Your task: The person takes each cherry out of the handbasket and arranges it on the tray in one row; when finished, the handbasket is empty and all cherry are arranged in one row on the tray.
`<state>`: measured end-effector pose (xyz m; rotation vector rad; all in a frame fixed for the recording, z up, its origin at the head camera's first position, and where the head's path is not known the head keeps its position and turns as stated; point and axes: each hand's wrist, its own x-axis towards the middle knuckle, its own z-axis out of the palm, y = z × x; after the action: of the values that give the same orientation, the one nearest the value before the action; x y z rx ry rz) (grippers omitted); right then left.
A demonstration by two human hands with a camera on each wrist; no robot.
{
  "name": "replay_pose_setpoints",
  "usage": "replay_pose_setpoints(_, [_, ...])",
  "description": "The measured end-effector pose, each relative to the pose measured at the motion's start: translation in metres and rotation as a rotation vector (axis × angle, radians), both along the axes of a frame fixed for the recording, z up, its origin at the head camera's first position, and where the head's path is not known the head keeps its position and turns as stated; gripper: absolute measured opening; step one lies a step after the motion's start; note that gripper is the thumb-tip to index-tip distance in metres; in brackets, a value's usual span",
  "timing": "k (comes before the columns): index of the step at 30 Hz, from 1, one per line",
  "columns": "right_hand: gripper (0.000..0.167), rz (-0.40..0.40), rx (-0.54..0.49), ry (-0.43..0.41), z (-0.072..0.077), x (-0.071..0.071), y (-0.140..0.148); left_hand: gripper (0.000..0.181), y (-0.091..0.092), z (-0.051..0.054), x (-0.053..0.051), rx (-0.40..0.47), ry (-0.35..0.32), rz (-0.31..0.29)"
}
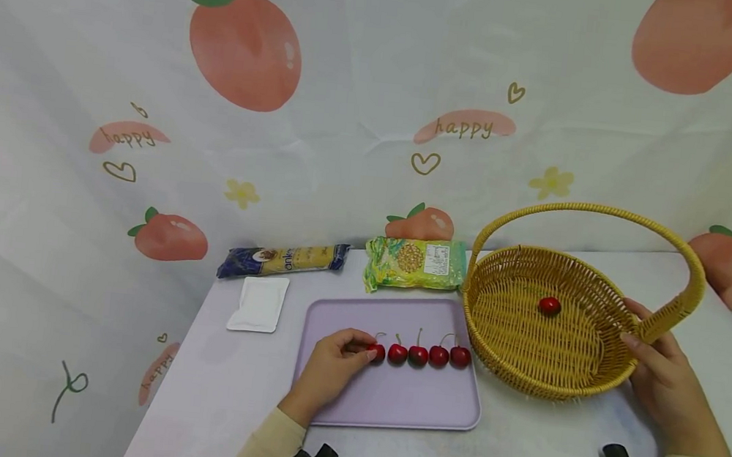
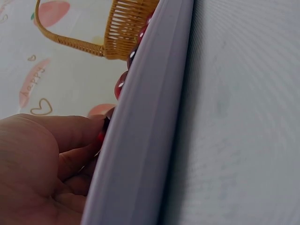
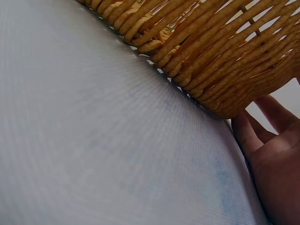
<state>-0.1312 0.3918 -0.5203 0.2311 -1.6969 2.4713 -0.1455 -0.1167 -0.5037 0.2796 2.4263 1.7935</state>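
A row of dark red cherries (image 1: 418, 356) with stems lies on a lilac tray (image 1: 388, 407). At the row's left end my left hand (image 1: 334, 365) pinches the leftmost cherry (image 1: 377, 354) between thumb and fingers. The left wrist view shows that hand (image 2: 51, 159) beside the tray's raised edge (image 2: 140, 131), which hides most of the pinched cherry. To the right of the tray stands a woven basket (image 1: 481, 342) with a tall handle and one red cherry (image 1: 550, 306) inside. My right hand (image 1: 665, 382) grips the basket's right rim by the handle's foot, thumb over the edge.
Behind the tray lie a blue and yellow packet (image 1: 297, 259) and a green and yellow bag (image 1: 412, 264). A white sachet (image 1: 259, 303) is left of the tray. A white cloth with fruit prints (image 1: 356, 51) hangs behind the table.
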Motion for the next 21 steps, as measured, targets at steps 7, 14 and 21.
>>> replay_pose_setpoints(7, [0.059, -0.01, 0.014, -0.013, 0.0008, 0.0005, 0.0004, 0.019, 0.0012, -0.0003, -0.0002, -0.023, 0.015, 0.001])
replay_pose_setpoints(14, [0.059, -0.019, 0.025, -0.022, 0.0012, 0.0004, 0.0005, 0.018, 0.0012, -0.0003, -0.0003, -0.024, 0.024, 0.005])
replay_pose_setpoints(21, [0.059, 0.001, 0.018, -0.023, 0.0001, 0.0007, 0.0011, 0.016, 0.0, -0.0012, -0.0003, -0.048, 0.029, 0.02])
